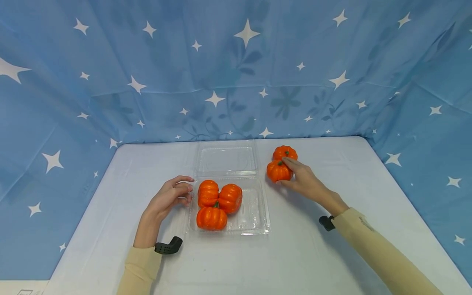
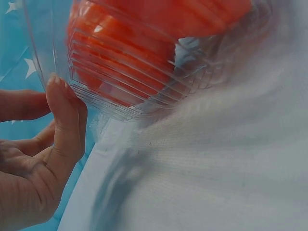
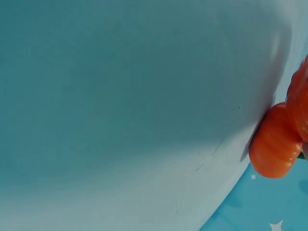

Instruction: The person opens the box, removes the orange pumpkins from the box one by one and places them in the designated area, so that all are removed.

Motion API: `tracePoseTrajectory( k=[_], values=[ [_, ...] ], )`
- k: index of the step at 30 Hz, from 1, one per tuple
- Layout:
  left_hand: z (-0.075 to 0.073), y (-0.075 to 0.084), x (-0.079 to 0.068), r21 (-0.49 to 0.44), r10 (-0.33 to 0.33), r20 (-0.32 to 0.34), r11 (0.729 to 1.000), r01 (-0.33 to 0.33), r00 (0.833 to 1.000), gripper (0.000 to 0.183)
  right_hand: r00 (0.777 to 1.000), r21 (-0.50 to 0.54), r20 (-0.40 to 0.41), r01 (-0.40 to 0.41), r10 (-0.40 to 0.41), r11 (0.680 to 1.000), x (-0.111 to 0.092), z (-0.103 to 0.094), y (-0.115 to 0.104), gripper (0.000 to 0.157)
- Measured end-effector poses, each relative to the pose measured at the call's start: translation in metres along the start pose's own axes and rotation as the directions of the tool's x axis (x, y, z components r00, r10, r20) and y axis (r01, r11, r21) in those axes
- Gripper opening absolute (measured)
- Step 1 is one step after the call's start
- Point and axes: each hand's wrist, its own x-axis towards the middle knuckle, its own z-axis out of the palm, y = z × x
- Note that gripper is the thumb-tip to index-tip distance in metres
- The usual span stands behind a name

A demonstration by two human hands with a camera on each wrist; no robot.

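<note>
A clear plastic clamshell container (image 1: 254, 205) lies with its lid folded back on the table. Three small orange toy pumpkins sit inside: one at the back left (image 1: 208, 193), one to its right (image 1: 230, 198) and one in front (image 1: 212, 219). My left hand (image 1: 170, 196) pinches the container's left rim; the left wrist view shows the fingertips (image 2: 57, 89) against its ribbed plastic wall. Right of the container, my right hand (image 1: 304, 180) grips a pumpkin (image 1: 276, 171) between thumb and fingers. Another pumpkin (image 1: 285, 153) is just behind it. In the right wrist view the gripped pumpkin (image 3: 299, 103) overlaps that other one.
The container's lid (image 1: 226, 157) lies flat toward the back of the white-covered table (image 1: 236, 262). A blue curtain with white stars (image 1: 236, 73) hangs along the back and both sides.
</note>
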Motion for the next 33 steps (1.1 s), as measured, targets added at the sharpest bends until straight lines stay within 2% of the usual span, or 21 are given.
tracePoseTrajectory(
  k=[14, 20, 27, 33],
  values=[
    [0.001, 0.001, -0.001, 0.007, -0.003, 0.005, 1.0, 0.003, 1.0, 0.041, 0.999, -0.078, -0.002, 0.052, -0.052, 0.996, 0.007, 0.01, -0.002, 0.078],
    [0.001, 0.0, -0.002, 0.012, 0.008, 0.01, 1.0, -0.008, 1.0, 0.041, 0.998, -0.12, 0.005, 0.061, -0.061, 0.991, 0.01, 0.015, -0.002, 0.085],
    [0.002, 0.0, -0.004, -0.005, 0.003, -0.005, 1.0, -0.003, 1.0, 0.041, 0.994, -0.189, -0.018, 0.101, -0.107, 0.977, 0.018, 0.02, -0.001, 0.088],
    [0.004, -0.001, -0.004, -0.016, -0.001, -0.031, 1.0, 0.0, 1.0, 0.04, 0.995, -0.209, -0.007, 0.096, -0.1, 0.973, 0.019, 0.021, -0.001, 0.089]
  ],
)
